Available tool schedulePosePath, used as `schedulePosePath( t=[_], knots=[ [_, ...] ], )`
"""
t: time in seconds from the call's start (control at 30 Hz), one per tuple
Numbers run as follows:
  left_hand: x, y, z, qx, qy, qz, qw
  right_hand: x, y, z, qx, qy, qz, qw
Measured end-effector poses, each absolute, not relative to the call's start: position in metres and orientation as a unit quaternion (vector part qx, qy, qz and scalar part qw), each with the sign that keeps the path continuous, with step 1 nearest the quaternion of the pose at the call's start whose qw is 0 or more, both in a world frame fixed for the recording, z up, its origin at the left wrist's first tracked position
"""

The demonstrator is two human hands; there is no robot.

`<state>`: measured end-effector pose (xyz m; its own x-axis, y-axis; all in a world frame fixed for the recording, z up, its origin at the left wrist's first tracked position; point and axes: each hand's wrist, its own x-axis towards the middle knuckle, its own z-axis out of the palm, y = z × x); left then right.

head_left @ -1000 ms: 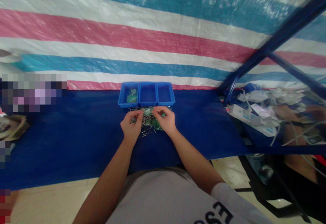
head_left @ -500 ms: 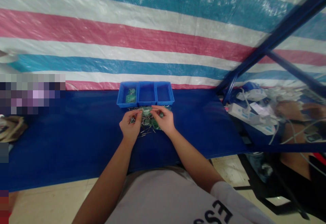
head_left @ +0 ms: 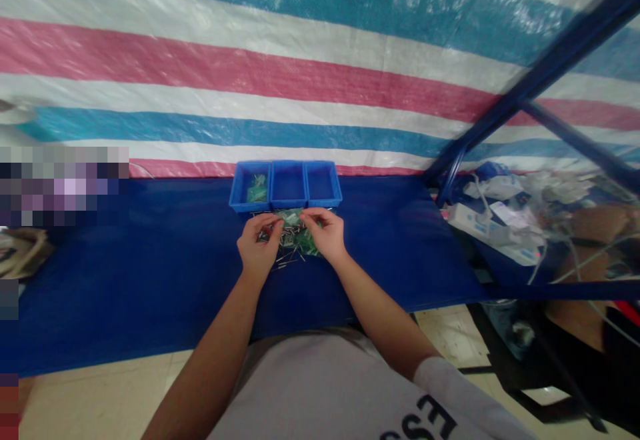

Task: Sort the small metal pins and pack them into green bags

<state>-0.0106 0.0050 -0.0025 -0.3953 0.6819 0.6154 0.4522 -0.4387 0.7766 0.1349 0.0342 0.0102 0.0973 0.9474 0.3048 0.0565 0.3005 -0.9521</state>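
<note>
Between my hands is a small clear, greenish plastic bag (head_left: 290,217). My left hand (head_left: 259,240) pinches its left side with thumb and forefinger, and my right hand (head_left: 326,232) pinches the right side. Below them lies a loose heap of thin metal pieces (head_left: 284,255), nail- or screw-like, too small to name surely. More green plastic bags (head_left: 307,243) lie among the heap, partly covered by my right hand. Just behind stand three joined blue bins; the left bin (head_left: 241,187) has some filled greenish packets (head_left: 257,190) in it.
Blue sheeting covers the table (head_left: 150,280). A striped tarp (head_left: 300,87) hangs behind it. To the right are a blue metal frame (head_left: 480,123), a white power strip (head_left: 480,223) with cables, and another person's arm (head_left: 580,260). A brown bag-like item (head_left: 25,253) sits far left.
My fingers have shifted slightly on the bag's edges, and both hands moved a few pixels to the right. The heap and bins look the same.
</note>
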Motion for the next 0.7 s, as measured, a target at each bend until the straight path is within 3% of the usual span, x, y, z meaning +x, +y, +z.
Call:
schedulePosePath(
  t=[0.7],
  knots=[
    [-0.0103,0.003,-0.0003,0.524,0.552,0.641,0.1,0.1361,0.0316,0.0102,-0.445,-0.596,0.364,0.56]
  ],
)
